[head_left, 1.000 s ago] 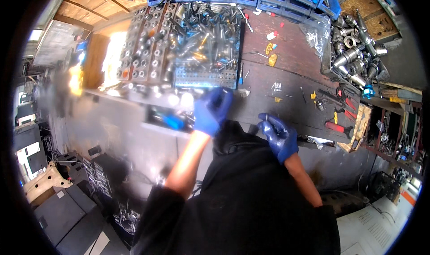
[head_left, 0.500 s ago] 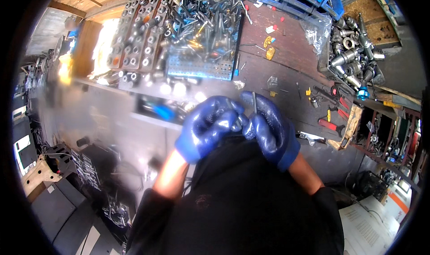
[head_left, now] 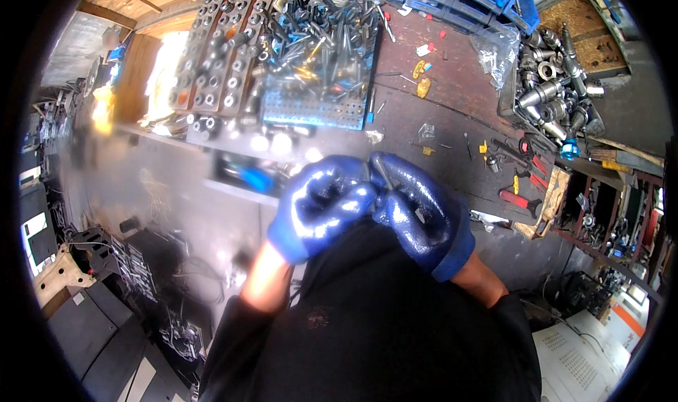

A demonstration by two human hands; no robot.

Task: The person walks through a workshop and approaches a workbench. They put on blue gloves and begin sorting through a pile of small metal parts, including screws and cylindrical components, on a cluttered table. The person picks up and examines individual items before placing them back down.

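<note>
Both of my hands wear shiny blue coated gloves and meet in front of my chest, above the workbench edge. In the fingers of my right hand is a thin grey metal rod, tilted with its top to the left. My left hand is closed, fingertips pressed together against the right hand's. A bit of grey shows at its fingertips; whether it is part of a second piece I cannot make out. Beyond the hands, a blue perforated rack carries many loose drill bits and cutters.
Brown racks of round collets stand at the back left. Blue bins line the back. At right are a tray of metal tool holders and red-handled wrenches. Below the bench edge, an open drawer holds something blue.
The rod has shifted left and now leans, where it stood nearly upright before. My right hand has turned inward, and its fingertips have come closer to my left hand's.
</note>
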